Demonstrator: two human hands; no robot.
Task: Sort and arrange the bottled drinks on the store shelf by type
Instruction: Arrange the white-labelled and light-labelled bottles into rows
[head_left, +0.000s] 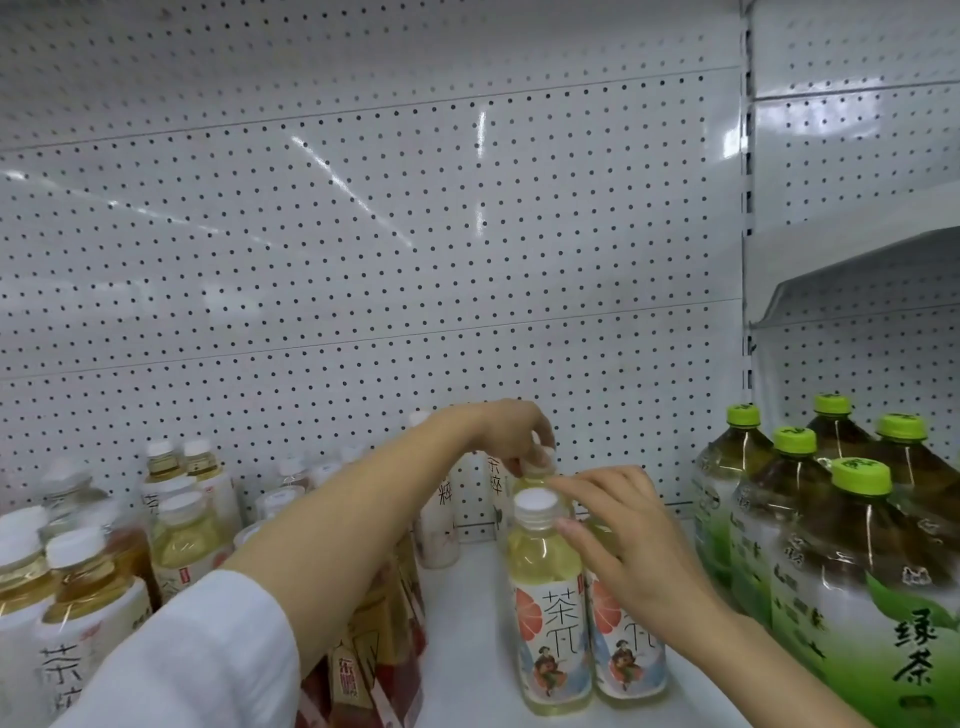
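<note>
Three pale yellow tea bottles with grapefruit labels stand together mid-shelf. The front one (548, 597) has a white cap, and a second (631, 654) is beside it on the right. My left hand (511, 436) reaches over from the left and pinches the cap of the rear bottle (535, 475). My right hand (618, 535) curls its fingers round the neck and shoulder of the second bottle, whose top is hidden behind it.
Large green-capped green tea bottles (831, 545) crowd the right. White-capped tea bottles (78, 587) and red-labelled ones (374, 660) fill the left under my arm. More small bottles (441, 519) stand against the perforated back panel (363, 260). White shelf floor (467, 649) shows between groups.
</note>
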